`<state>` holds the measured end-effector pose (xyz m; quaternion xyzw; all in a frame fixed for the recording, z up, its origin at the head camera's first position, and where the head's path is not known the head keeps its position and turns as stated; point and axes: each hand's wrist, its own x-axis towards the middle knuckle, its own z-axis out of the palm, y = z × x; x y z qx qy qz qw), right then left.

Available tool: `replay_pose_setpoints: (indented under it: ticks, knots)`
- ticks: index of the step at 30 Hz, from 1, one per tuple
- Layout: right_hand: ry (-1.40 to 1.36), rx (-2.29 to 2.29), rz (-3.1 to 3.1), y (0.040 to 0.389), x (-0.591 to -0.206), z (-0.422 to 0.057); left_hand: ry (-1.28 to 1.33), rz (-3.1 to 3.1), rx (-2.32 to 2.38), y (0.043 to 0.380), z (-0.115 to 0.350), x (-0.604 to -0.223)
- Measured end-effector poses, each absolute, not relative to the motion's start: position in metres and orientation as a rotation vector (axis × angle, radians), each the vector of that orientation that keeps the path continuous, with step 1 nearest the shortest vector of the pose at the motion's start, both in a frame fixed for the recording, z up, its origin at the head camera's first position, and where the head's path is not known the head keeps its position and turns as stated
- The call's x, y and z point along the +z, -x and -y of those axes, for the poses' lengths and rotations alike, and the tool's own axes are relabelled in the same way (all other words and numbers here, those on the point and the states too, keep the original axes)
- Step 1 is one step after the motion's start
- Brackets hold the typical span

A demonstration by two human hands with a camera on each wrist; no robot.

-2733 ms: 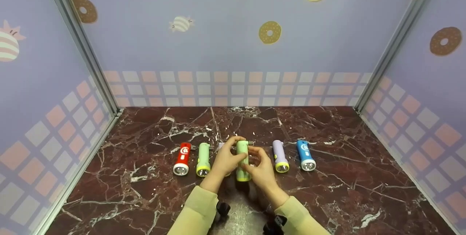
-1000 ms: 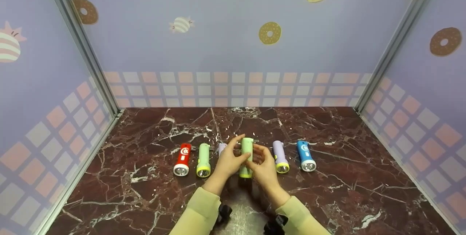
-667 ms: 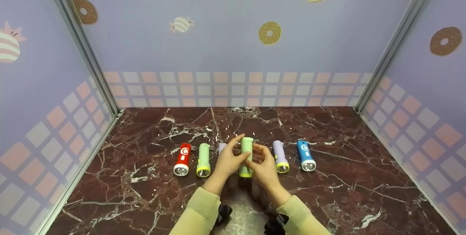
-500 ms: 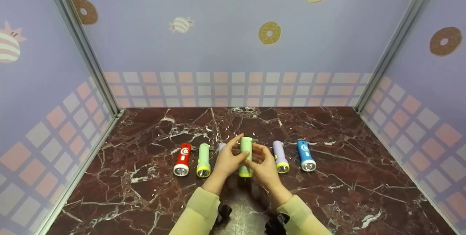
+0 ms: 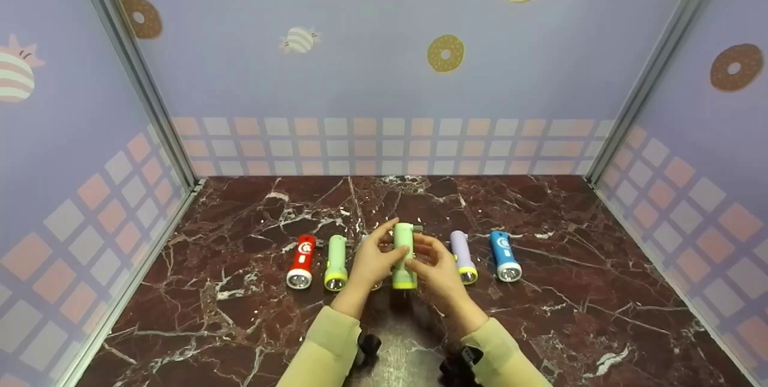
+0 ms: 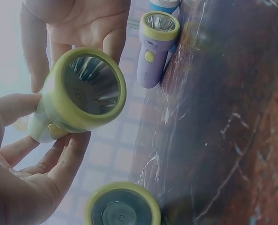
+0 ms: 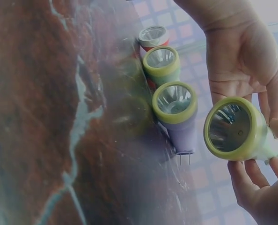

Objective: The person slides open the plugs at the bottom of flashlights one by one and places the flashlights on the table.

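Observation:
Between both hands, close over the dark red marbled table point(image 5: 240, 327), is a light green flashlight point(image 5: 404, 234) with a yellow-green head. Its lens end tilts down toward me, and metal prongs stick out at its far end. My left hand point(image 5: 372, 264) pinches the body from the left between thumb and fingers. On the other side, my right hand point(image 5: 441, 270) holds it with thumb and curled fingers. In the left wrist view the lens point(image 6: 93, 85) looks unlit, with a yellow switch point(image 6: 58, 128) on the barrel. A lilac flashlight point(image 7: 180, 133) lies mostly hidden behind my left hand.
Left of my hands lie a red flashlight point(image 5: 302, 261) and another light green flashlight point(image 5: 336, 261). On the right are a lilac flashlight point(image 5: 461, 252) and a blue flashlight point(image 5: 504, 255). Patterned walls point(image 5: 384, 87) enclose the table at back and sides.
The held green flashlight shifted slightly right, then a little left and upward, with both hands moving along. Both hands keep holding it; the flashlights on the table stay put.

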<state>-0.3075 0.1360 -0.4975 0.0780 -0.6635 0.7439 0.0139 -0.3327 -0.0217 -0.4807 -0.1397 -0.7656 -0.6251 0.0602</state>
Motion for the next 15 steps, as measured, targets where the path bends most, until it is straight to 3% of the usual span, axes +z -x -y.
replay_pose_setpoints:
  ticks: [15]
  knots:
    - [-0.295, 2.319, 2.205, 0.3043, -0.493, -0.1376, 0.318, 2.291, -1.912, 0.3358, 0.0276, -0.4789]
